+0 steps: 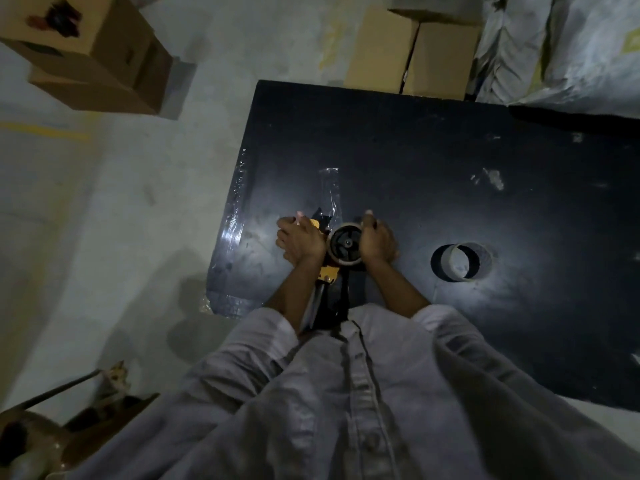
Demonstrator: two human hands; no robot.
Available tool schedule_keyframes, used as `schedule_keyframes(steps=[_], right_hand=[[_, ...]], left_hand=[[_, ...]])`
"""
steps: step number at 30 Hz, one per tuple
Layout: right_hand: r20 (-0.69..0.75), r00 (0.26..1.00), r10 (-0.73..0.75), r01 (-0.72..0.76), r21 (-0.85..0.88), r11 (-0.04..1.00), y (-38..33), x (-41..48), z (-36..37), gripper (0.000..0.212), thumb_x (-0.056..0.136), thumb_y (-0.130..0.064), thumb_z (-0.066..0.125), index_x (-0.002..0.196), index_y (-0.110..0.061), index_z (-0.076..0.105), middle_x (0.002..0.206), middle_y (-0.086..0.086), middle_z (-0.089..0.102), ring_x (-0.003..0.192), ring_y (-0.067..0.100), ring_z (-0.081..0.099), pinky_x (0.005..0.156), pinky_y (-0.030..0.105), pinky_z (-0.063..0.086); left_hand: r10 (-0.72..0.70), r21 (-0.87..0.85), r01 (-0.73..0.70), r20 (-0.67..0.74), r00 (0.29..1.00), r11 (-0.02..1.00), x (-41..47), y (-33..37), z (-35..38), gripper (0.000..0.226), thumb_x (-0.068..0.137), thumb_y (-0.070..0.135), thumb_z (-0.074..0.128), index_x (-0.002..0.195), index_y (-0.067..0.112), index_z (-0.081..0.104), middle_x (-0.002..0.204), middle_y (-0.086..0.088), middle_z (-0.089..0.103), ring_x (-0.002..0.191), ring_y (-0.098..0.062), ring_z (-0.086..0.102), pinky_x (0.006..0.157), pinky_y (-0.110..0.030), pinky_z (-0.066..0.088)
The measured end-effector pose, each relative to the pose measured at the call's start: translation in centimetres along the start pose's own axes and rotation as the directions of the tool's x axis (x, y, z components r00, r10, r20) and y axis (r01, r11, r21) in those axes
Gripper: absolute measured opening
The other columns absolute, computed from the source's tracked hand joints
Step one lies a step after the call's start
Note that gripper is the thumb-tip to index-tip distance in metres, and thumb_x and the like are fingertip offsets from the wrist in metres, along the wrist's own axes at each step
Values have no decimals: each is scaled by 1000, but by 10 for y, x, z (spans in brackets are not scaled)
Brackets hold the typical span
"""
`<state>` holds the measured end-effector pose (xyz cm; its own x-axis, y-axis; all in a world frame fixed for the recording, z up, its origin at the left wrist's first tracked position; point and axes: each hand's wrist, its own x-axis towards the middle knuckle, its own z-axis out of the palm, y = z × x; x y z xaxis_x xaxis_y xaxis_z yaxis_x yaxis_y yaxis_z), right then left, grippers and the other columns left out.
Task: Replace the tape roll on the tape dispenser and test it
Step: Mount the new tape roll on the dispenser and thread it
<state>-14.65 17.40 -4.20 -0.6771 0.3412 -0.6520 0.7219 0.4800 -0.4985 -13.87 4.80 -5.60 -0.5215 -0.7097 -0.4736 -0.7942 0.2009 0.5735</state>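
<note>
No readable text, labels or numbers anywhere; dark print on cardboard box (59,15) too blurred.
</note>
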Motion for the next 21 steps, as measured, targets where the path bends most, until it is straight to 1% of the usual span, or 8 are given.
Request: schedule_keyframes(steps=[3, 5, 7, 10, 12, 14, 16, 21], right_hand=[[-19, 994, -110, 109, -47, 993, 15, -10, -2, 64, 113, -67, 39, 151, -18, 58, 165, 14, 44, 162, 34, 35, 133, 61, 22], [-12, 970, -242, 238, -141, 961, 26, -18, -3, 64, 107, -72, 51, 147, -23, 56, 157, 10, 45, 158, 32, 38, 130, 61, 26], [46, 934, -354, 353, -257, 900, 34, -26, -1, 81, 95, -80, 65, 152, -25, 50, 155, 8, 44, 154, 31, 39, 126, 59, 33], [101, 913, -396, 403, -376, 834, 37, -35, 1, 115, 75, -89, 77, 161, -23, 40, 159, 8, 37, 153, 32, 37, 124, 57, 38], [122, 905, -409, 420, -423, 803, 32, -34, 1, 118, 72, -87, 81, 164, -25, 37, 161, 9, 34, 154, 34, 36, 123, 58, 39], [151, 892, -426, 443, -471, 762, 27, -31, -2, 115, 76, -79, 83, 167, -27, 36, 162, 9, 33, 156, 35, 36, 123, 59, 38], [194, 877, -439, 475, -482, 737, 23, -28, -7, 115, 79, -72, 85, 171, -26, 33, 164, 8, 34, 157, 34, 35, 124, 60, 37], [379, 801, -462, 597, -455, 661, 16, -21, -26, 117, 81, -56, 94, 174, -29, 30, 174, 2, 32, 164, 31, 29, 130, 67, 28]], left_hand=[[-7, -88, 8, 10, 1000, 996, 1, -23, -23, 40, 119, 43, 40, 144, 13, 51, 149, -23, 59, 144, -42, 50, 118, -56, 46], [72, -38, -73, -37, 997, 997, -2, -39, -38, 36, 118, 37, 47, 138, 11, 61, 143, -20, 64, 141, -41, 52, 118, -55, 46], [204, -33, -205, -44, 978, 978, -8, -52, -46, 27, 114, 29, 57, 128, 10, 71, 133, -17, 68, 135, -38, 54, 116, -53, 47], [407, 24, -407, -12, 913, 913, -19, -56, -49, 20, 109, 26, 69, 120, 13, 79, 128, -12, 67, 131, -32, 53, 111, -49, 50], [517, 100, -517, 30, 856, 850, -26, -53, -50, 20, 105, 28, 74, 118, 16, 83, 129, -10, 65, 131, -31, 52, 112, -46, 49], [594, 212, -603, 111, 797, 769, -28, -48, -52, 22, 103, 28, 75, 122, 21, 84, 134, -10, 61, 136, -33, 50, 116, -46, 46], [620, 335, -647, 199, 759, 685, -30, -43, -54, 29, 104, 30, 72, 132, 30, 82, 149, -9, 54, 147, -34, 43, 123, -45, 41], [554, 501, -623, 301, 776, 600, -37, -36, -58, 44, 109, 40, 66, 152, 47, 65, 177, -12, 25, 165, -39, 23, 131, -49, 33]])
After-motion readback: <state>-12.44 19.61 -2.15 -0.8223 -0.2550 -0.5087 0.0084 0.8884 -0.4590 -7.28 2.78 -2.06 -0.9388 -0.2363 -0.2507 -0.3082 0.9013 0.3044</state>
